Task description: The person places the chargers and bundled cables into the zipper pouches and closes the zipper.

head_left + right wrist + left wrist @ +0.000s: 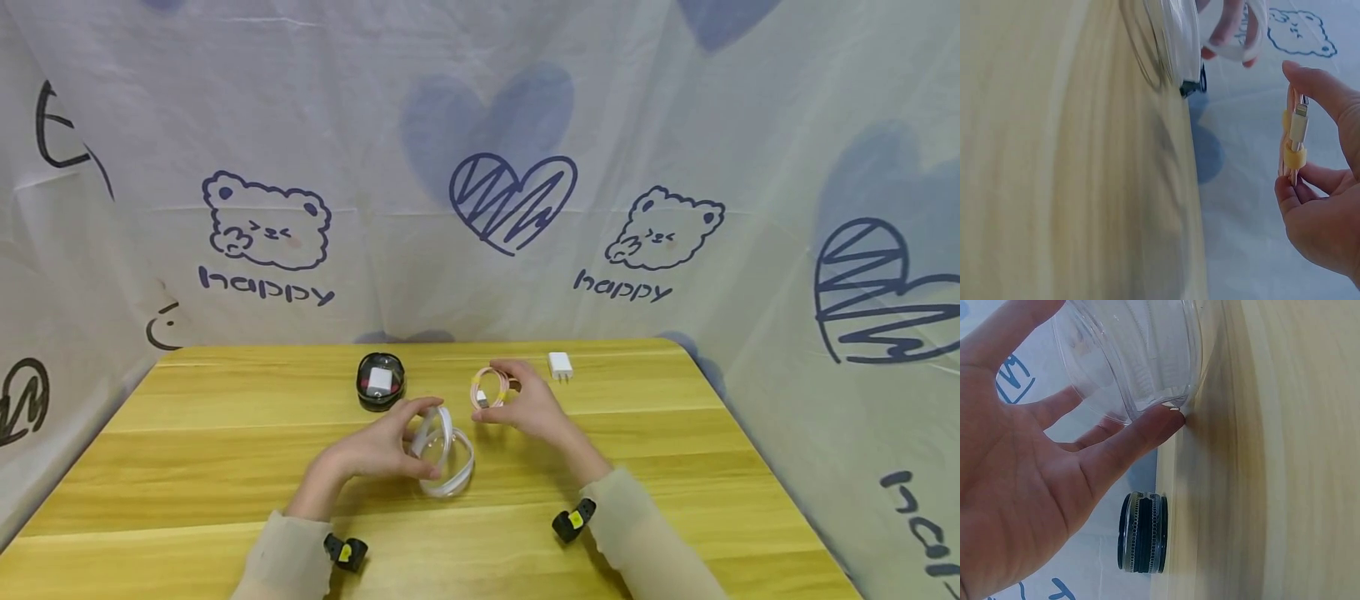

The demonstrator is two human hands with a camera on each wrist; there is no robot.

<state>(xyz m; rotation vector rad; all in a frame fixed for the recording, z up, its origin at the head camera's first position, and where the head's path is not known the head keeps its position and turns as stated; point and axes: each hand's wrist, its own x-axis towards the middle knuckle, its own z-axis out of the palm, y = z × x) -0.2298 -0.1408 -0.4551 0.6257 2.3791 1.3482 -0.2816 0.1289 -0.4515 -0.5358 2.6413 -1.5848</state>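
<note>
My left hand (378,446) grips the raised half of a clear round zipper case (459,482) with white edging. The case stands unzipped and spread, its lower half on or close over the table; in the left wrist view its transparent wall (1147,356) lies between thumb and fingers. To the right of it, my right hand (534,408) pinches a coiled pink charging cable (476,390) between thumb and fingers. Yellow ties hold the coil together, and a white plug end (1298,128) shows in the right wrist view. The cable is raised above the table.
Behind the left hand stands a black round case (366,400) with a white charger (380,381) visible in it. Another white charger (559,364), prongs showing, lies at the back right of the wooden table (225,500). A printed cloth (375,125) hangs behind.
</note>
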